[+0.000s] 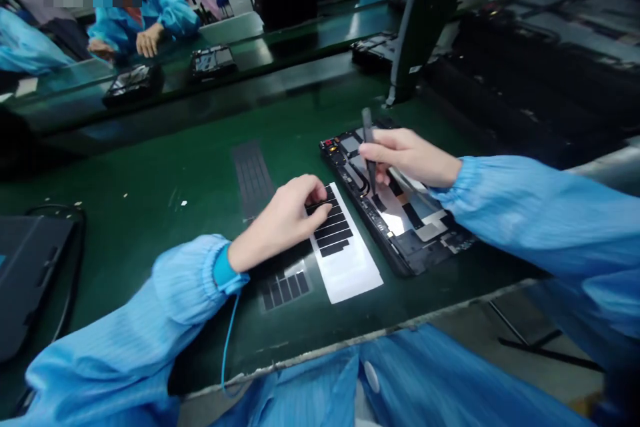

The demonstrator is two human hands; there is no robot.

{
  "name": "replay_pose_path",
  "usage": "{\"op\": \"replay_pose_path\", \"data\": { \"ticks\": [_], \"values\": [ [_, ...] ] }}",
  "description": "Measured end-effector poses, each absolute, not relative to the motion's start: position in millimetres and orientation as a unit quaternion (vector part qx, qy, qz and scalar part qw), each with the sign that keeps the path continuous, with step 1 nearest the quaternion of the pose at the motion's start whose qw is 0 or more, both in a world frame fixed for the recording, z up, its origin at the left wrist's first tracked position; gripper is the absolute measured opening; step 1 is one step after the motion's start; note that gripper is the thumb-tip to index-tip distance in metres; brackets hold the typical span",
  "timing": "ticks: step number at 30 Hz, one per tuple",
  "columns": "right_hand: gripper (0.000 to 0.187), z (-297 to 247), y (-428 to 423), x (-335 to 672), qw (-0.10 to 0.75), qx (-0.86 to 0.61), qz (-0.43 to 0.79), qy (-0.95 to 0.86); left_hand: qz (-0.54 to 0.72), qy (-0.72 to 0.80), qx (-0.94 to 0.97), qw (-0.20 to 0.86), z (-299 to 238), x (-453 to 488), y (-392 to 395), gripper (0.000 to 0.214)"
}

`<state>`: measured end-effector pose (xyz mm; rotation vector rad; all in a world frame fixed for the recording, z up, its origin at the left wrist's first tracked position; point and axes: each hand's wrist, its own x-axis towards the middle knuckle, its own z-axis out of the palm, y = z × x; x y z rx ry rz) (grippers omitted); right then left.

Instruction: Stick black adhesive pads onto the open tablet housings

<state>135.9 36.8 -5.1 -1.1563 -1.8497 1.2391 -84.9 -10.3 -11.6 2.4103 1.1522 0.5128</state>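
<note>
My right hand (pixel 400 155) grips dark tweezers (pixel 368 123), held nearly upright. Their tips meet a small black strip (pixel 379 203) on an opened tablet-like device (pixel 420 260), whose inner parts and cables show. Over a white backing sheet (pixel 350 277) with rows of black adhesive strips (pixel 336 228) is my left hand (pixel 285 210). Its fingers are curled, with thumb and forefinger apart and nothing visible between them. Beside that hand lie a dark sheet of long strips (pixel 253 173) and a small clear sheet with dark pieces (pixel 286 290).
A dark panel (pixel 425 20) stands upright behind the device. Black stacked units (pixel 505 80) fill the right side. At the left is a dark flat case (pixel 30 273) with a cable (pixel 75 280). Across a raised line, co-workers in blue sleeves (pixel 170 10) sit by more opened devices (pixel 213 61).
</note>
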Motion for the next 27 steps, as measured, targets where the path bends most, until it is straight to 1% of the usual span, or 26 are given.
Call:
{"op": "replay_pose_path", "data": {
  "ticks": [2,4,8,15,21,27],
  "values": [
    [0.028,-12,43,131,0.283,-0.437,0.499,-0.693,0.288,0.368,0.871,0.153,-25,-70,-13,0.012],
    [0.025,-15,46,123,0.268,-0.437,0.495,-0.702,0.315,0.325,0.882,0.132,-38,-62,-15,0.017],
    [0.024,-17,48,114,0.267,-0.456,0.452,-0.719,0.286,0.304,0.897,0.145,-49,-61,-17,0.02],
    [0.025,-23,48,116,0.292,-0.465,0.405,-0.731,0.27,0.288,0.908,0.143,-45,-62,-19,0.022],
    [0.024,-21,47,115,0.299,-0.474,0.396,-0.727,0.25,0.255,0.929,0.098,-46,-62,-20,0.025],
    [0.023,-21,47,116,0.292,-0.473,0.405,-0.726,0.219,0.254,0.936,0.11,-44,-62,-19,0.021]
  ]
}}
